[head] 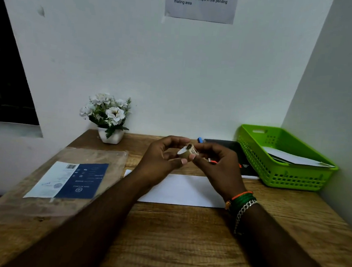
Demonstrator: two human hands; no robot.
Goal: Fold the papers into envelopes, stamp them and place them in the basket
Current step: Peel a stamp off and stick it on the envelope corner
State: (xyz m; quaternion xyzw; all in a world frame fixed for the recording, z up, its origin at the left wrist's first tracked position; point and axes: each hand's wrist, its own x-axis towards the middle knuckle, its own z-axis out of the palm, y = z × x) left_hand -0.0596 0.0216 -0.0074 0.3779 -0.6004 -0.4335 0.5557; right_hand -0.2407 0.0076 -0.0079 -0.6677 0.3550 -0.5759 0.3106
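Stamping step, by my reading. Both hands, left hand [165, 153] and right hand [217, 164], pinch a small stamp roll [187, 152] above the folded envelope [187, 190] lying on the surface [183, 239]. Next: free one stamp, press it to a corner. Green basket [281, 175] holds finished envelopes. Stamp edge unclear.

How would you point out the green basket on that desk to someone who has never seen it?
Start at the wooden desk and follow it to the far right corner, where the two white walls meet. There sits the green basket, next to a black notebook. It is the only bright green thing on the desk, with perforated sides, and white folded paper lies inside it.
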